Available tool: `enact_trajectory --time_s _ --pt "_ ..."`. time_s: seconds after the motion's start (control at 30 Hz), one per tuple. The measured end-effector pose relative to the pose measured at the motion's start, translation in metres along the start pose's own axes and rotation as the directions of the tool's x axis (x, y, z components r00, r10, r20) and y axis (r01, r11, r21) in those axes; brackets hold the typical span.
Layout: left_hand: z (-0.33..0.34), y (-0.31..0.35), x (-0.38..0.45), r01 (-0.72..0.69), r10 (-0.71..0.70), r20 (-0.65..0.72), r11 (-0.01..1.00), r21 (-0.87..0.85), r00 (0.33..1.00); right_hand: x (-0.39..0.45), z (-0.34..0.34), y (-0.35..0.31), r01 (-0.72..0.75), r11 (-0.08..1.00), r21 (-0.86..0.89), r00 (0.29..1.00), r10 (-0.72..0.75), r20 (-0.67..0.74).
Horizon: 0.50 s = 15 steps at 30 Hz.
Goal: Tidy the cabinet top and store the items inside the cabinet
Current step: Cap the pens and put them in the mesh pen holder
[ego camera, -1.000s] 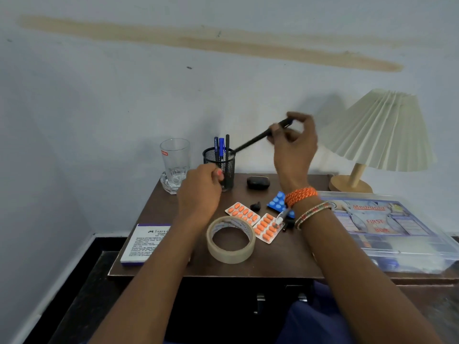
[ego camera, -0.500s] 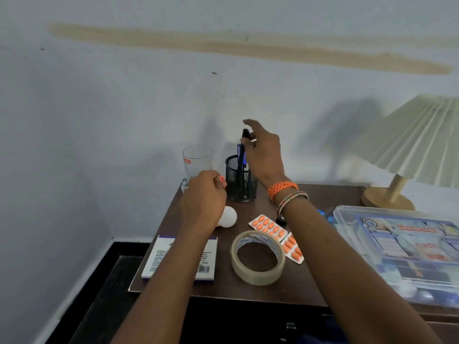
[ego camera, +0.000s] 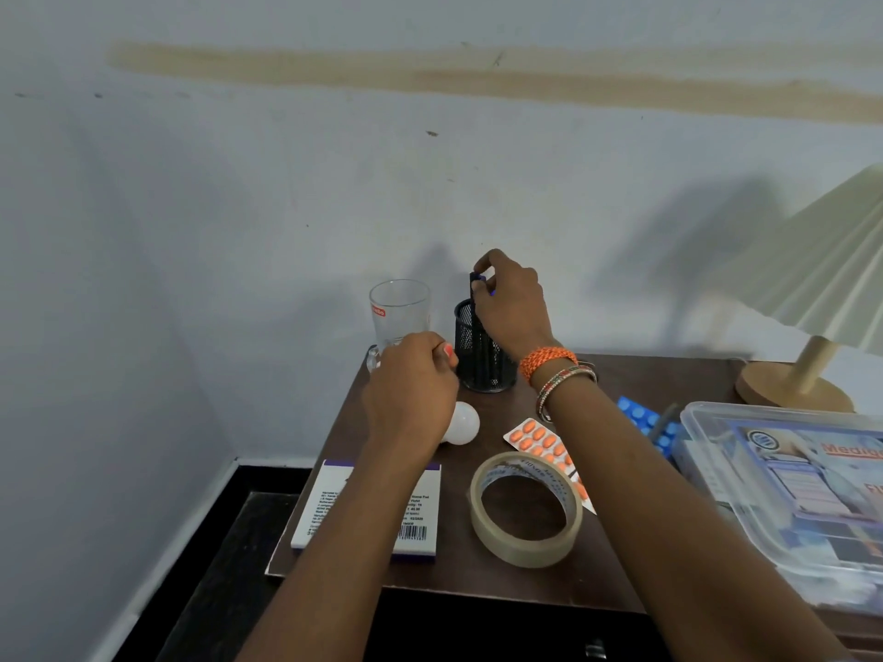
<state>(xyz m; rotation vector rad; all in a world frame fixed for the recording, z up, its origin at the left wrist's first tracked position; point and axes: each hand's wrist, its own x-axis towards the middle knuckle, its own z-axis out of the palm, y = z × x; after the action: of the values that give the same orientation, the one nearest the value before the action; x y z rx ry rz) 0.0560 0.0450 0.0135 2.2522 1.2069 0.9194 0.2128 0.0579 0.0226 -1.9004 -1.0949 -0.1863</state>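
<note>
Our right hand (ego camera: 509, 303) pinches a pen (ego camera: 477, 282) over the mesh holder (ego camera: 482, 360); left hand (ego camera: 412, 389), curled at nine o'clock, steadies it. A careless push could topple the glass (ego camera: 399, 310).

A pale wall (ego camera: 239, 207) is crossed by a tan streak (ego camera: 478, 74). A dark wooden surface (ego camera: 621, 375) is set against it; a pleated lamp (ego camera: 831, 260) is seen at right, black floor (ego camera: 229, 566) below.

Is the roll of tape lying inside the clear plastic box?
No, the tape roll lies flat on the cabinet top, left of the clear plastic box.
</note>
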Motion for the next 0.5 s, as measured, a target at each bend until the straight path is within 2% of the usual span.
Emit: enact_trajectory --time_s 0.27,0.5 --pt "0.000 0.000 0.002 0.000 0.000 0.022 1.000 -0.004 1.000 0.001 -0.008 0.002 -0.050 0.998 -0.026 0.998 0.051 0.038" --pt "0.004 0.002 0.002 -0.032 0.036 0.090 0.998 -0.046 0.995 0.004 -0.046 -0.019 -0.017 0.999 -0.035 0.997 0.014 -0.076"
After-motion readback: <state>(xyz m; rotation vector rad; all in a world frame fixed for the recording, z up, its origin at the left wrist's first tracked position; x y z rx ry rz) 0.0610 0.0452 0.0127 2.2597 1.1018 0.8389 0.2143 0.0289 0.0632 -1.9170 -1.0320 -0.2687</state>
